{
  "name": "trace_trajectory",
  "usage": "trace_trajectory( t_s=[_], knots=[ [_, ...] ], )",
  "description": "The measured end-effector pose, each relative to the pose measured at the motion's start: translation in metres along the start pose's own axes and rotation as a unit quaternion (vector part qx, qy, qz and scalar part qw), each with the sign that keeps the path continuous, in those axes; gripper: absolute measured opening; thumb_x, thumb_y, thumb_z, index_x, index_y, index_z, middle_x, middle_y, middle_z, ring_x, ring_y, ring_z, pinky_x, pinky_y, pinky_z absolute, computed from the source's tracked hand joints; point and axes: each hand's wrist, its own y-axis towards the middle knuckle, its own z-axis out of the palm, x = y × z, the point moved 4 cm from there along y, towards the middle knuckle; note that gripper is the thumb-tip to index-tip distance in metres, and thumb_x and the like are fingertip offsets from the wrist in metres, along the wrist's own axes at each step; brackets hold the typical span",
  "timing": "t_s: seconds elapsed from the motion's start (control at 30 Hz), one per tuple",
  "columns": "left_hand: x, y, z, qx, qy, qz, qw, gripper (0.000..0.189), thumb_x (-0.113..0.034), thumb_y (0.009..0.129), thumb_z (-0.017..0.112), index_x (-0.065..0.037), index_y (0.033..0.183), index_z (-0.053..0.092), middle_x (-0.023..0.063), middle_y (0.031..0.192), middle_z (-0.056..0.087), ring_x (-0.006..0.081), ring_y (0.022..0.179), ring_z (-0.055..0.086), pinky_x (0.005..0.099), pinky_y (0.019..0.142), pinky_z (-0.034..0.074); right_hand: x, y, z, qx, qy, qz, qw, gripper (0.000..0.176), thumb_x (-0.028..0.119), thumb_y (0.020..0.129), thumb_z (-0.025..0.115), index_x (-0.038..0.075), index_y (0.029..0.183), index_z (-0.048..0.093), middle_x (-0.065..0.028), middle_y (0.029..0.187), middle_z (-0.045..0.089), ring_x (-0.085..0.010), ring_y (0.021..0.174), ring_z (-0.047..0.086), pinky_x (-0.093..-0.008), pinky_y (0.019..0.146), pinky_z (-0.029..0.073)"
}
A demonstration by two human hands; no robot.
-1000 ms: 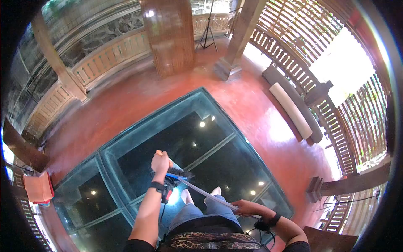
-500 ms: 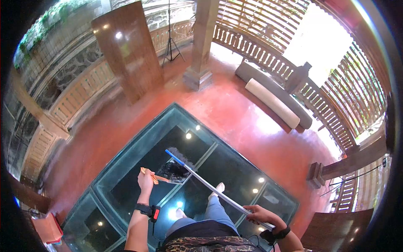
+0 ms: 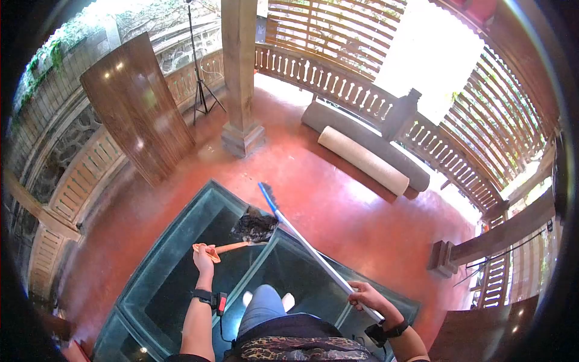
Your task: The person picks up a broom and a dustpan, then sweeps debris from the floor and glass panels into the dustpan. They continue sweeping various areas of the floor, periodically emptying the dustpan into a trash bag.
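Note:
My left hand (image 3: 205, 260) is closed around the orange-brown handle of a feather duster (image 3: 254, 225), with a folded orange cloth-like piece (image 3: 198, 248) bunched at the same grip. The duster's dark, fluffy head lies over the glass floor panel (image 3: 175, 265) near its far edge. My right hand (image 3: 367, 297) grips the lower part of a long-handled brush (image 3: 313, 253) with a pale metallic pole. Its narrow blue head with dark bristles reaches past the panel's edge, over the red floor, just beyond the duster.
Around the panel runs a red floor (image 3: 283, 163). Rolled carpets (image 3: 365, 160) lie by the wooden railing (image 3: 325, 75). A wooden pillar (image 3: 240, 78), a black tripod stand (image 3: 202, 90) and a leaning brown board (image 3: 136, 108) stand ahead to the left.
My view has shifted forward and right. The blue brush head has swung away from the duster's head to the floor beyond the panel. Both hands keep their holds.

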Motion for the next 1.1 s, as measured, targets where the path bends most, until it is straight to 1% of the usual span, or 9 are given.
trace_trajectory(
  t_s=[0.1, 0.37, 0.5, 0.57, 0.63, 0.7, 0.87, 0.97, 1.1],
  knots=[
    [0.004, 0.022, 0.033, 0.002, -0.033, -0.018, 0.999, 0.01, -0.012, 0.075, 0.04, -0.002, 0.077, 0.042, 0.0143, 0.069, 0.056, 0.0177, 0.059, 0.053, 0.0265, 0.058, 0.044, 0.037, 0.013, -0.026, -0.021, 0.039, -0.004, 0.999, 0.035, 0.003, 0.071, 0.05, 0.001, 0.106, 0.047, 0.0006, 0.055, 0.043, -0.0061, 0.042, 0.041, -0.0178, 0.037, 0.034],
    [0.019, 0.111, 0.09, 0.0, -0.031, 0.01, 0.999, 0.012, -0.013, 0.076, 0.039, -0.001, 0.077, 0.041, 0.0153, 0.07, 0.056, 0.0197, 0.061, 0.055, 0.0265, 0.062, 0.043, 0.121, 0.093, -0.094, 0.002, 0.133, 0.003, 0.991, 0.047, 0.0, 0.071, 0.048, 0.001, 0.117, 0.038, 0.0015, 0.061, 0.042, -0.0043, 0.048, 0.041, -0.0159, 0.036, 0.034],
    [0.012, 0.151, 0.102, 0.007, -0.021, -0.003, 1.0, 0.011, -0.012, 0.074, 0.04, -0.001, 0.075, 0.041, 0.014, 0.072, 0.054, 0.0202, 0.061, 0.056, 0.0266, 0.06, 0.044, 0.17, 0.139, -0.12, -0.029, 0.083, 0.012, 0.996, 0.047, 0.001, 0.072, 0.047, 0.0, 0.118, 0.037, 0.0009, 0.057, 0.043, -0.005, 0.044, 0.042, -0.017, 0.036, 0.035],
    [0.003, 0.171, 0.105, 0.003, -0.019, 0.023, 1.0, 0.009, -0.009, 0.07, 0.043, -0.002, 0.076, 0.041, 0.0146, 0.073, 0.054, 0.0203, 0.06, 0.055, 0.0279, 0.054, 0.044, 0.196, 0.163, -0.125, -0.031, -0.021, 0.002, 0.999, 0.046, 0.003, 0.071, 0.049, 0.0, 0.116, 0.04, 0.0007, 0.055, 0.043, -0.0061, 0.042, 0.042, -0.0189, 0.036, 0.036],
    [0.002, 0.192, 0.097, 0.023, -0.018, -0.048, 0.998, 0.011, -0.005, 0.067, 0.045, -0.004, 0.076, 0.04, 0.0151, 0.072, 0.054, 0.0204, 0.061, 0.055, 0.028, 0.051, 0.045, 0.22, 0.192, -0.134, -0.046, -0.136, -0.023, 0.989, 0.043, 0.007, 0.069, 0.051, -0.001, 0.111, 0.044, -0.0015, 0.055, 0.045, -0.0089, 0.043, 0.045, -0.0223, 0.038, 0.038],
    [-0.024, 0.187, 0.109, -0.002, -0.011, -0.05, 0.999, 0.012, -0.009, 0.067, 0.044, -0.005, 0.077, 0.04, 0.0149, 0.072, 0.054, 0.0203, 0.064, 0.054, 0.0283, 0.053, 0.045, 0.231, 0.23, -0.143, -0.064, -0.256, -0.049, 0.963, 0.038, 0.011, 0.067, 0.052, -0.002, 0.103, 0.049, -0.0057, 0.055, 0.05, -0.0133, 0.044, 0.05, -0.0271, 0.042, 0.042],
    [-0.041, 0.177, 0.105, -0.111, -0.035, -0.038, 0.992, 0.012, -0.012, 0.068, 0.044, -0.008, 0.079, 0.041, 0.0123, 0.073, 0.055, 0.0188, 0.067, 0.055, 0.0275, 0.054, 0.044, 0.262, 0.324, -0.157, -0.039, -0.317, 0.002, 0.948, 0.037, 0.015, 0.065, 0.053, -0.002, 0.099, 0.051, -0.0107, 0.058, 0.054, -0.0168, 0.048, 0.055, -0.0294, 0.048, 0.045],
    [-0.044, 0.161, 0.109, -0.141, 0.009, -0.015, 0.99, 0.012, -0.013, 0.069, 0.044, -0.009, 0.079, 0.041, 0.0117, 0.074, 0.055, 0.018, 0.067, 0.054, 0.0271, 0.055, 0.044, 0.297, 0.379, -0.15, 0.03, -0.361, -0.021, 0.932, 0.039, 0.01, 0.067, 0.051, 0.0, 0.104, 0.051, -0.0061, 0.056, 0.051, -0.0129, 0.045, 0.05, -0.0262, 0.043, 0.043],
    [-0.044, 0.143, 0.128, -0.221, -0.001, -0.004, 0.975, 0.012, -0.011, 0.068, 0.046, -0.008, 0.079, 0.041, 0.0118, 0.074, 0.055, 0.0177, 0.066, 0.055, 0.0268, 0.055, 0.046, 0.349, 0.457, -0.135, 0.109, -0.417, -0.062, 0.9, 0.033, 0.011, 0.066, 0.051, 0.003, 0.098, 0.054, -0.0062, 0.056, 0.052, -0.0133, 0.044, 0.051, -0.0272, 0.044, 0.044]
  ],
)
